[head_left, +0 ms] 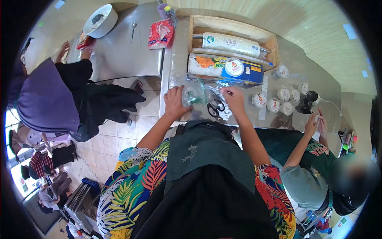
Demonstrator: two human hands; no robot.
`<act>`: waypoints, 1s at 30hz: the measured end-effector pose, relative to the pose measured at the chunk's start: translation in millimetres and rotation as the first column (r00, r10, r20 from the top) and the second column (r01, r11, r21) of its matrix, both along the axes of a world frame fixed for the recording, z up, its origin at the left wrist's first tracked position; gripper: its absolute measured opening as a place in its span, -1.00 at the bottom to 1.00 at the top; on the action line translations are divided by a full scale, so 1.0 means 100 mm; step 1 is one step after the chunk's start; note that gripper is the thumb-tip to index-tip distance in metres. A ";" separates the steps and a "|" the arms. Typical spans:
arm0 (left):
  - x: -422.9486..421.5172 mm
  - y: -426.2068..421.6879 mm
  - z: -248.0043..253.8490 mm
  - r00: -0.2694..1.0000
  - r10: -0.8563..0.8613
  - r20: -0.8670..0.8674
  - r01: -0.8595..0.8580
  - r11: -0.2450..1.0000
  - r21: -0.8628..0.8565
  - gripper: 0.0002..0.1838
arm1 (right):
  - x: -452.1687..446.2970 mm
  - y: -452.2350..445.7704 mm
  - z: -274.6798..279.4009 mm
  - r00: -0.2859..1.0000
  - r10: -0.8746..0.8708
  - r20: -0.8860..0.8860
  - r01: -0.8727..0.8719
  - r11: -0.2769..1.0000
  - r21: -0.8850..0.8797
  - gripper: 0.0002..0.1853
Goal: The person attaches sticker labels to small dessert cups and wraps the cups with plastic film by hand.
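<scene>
My left hand curves round the left end of a clear plastic pouch with green on it, lying on the steel table. My right hand is at the other side, thumb and forefinger pinched together near the pouch's right end. What sits in that pinch is too small to make out. Just below and between the hands lie black-handled scissors. Crumpled white scraps are beside the scissors, partly under my right forearm.
Behind my hands stand a printed box with a lidded cup on it and a wooden tray holding a film roll. Several lidded cups stand right. A co-worker is close right; another person works left.
</scene>
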State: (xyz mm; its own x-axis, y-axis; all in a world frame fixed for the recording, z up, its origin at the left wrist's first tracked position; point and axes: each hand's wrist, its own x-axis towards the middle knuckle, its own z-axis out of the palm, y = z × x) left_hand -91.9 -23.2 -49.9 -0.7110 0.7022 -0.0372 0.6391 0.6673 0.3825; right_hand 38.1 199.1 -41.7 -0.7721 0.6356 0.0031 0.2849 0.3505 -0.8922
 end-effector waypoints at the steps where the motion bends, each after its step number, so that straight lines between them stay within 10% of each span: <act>1: 0.00 0.00 0.01 1.000 -0.005 0.003 0.005 1.000 0.003 0.05 | 0.05 0.10 0.13 1.000 -0.005 0.003 0.005 1.000 0.003 -0.85; 7: 0.01 0.09 0.20 0.996 -0.079 -0.028 0.076 0.993 -0.090 0.26 | -0.03 0.65 0.58 0.968 -0.144 -0.206 0.149 0.989 0.010 -0.89; 12: -0.01 0.24 0.28 0.990 -0.116 -0.077 0.124 0.988 0.096 0.10 | -0.29 0.85 0.62 0.949 0.121 -0.290 0.101 0.756 0.647 -0.86; 15: -0.02 0.41 0.40 0.984 -0.151 -0.092 0.164 0.975 0.151 -0.05 | -0.30 0.91 0.53 0.960 0.234 -0.153 -0.048 0.678 0.734 -0.81; 30: -0.18 1.54 0.81 0.924 -0.329 -0.195 0.379 0.860 0.343 -0.20 | -0.18 1.08 0.57 0.933 0.308 -0.187 -0.103 0.725 0.681 -0.78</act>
State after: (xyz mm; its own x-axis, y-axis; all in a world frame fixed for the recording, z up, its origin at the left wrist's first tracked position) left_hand -110.2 130.9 30.8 -0.3929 0.8525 0.3449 0.8641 0.2139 0.4557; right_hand 20.4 307.0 15.3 -0.7845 0.2212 0.5794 -0.0782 0.8915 -0.4462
